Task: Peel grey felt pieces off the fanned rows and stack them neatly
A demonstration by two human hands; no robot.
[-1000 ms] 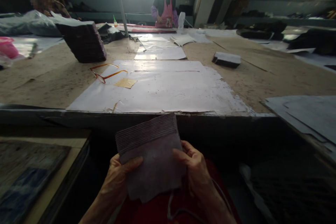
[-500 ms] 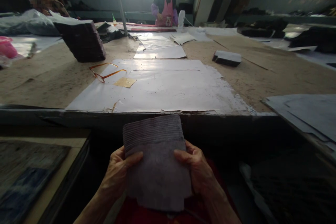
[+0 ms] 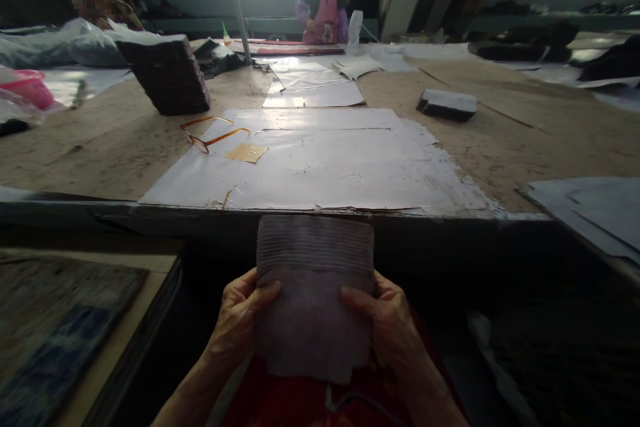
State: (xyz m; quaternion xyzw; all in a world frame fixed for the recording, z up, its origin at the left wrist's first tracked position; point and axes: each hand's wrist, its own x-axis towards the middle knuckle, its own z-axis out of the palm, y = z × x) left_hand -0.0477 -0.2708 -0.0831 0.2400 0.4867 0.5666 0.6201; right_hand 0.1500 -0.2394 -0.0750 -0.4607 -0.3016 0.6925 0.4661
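Note:
Between my two hands is a stack of grey-purple sheet pieces (image 3: pixel 313 327), their far edges fanned out in several narrow steps. My left hand (image 3: pixel 245 307) grips its left side, thumb lying on top and fingers underneath, out of sight. On the right side, my right hand (image 3: pixel 383 310) holds it the same way. The stack is just in front of the table edge, over my lap. What the pieces are made of I cannot tell for sure.
White paper (image 3: pixel 320 173) covers the table ahead, with orange-framed glasses (image 3: pixel 203 140) and a tan scrap (image 3: pixel 247 153) on it. A tall dark stack (image 3: pixel 167 77) stands left; a small block (image 3: pixel 447 105) lies right. A person in a pink apron (image 3: pixel 325 13) stands across the table.
The stack has levelled from a slight tilt, and its near edge shows less. Both hands keep their hold. The whole view has shifted slightly.

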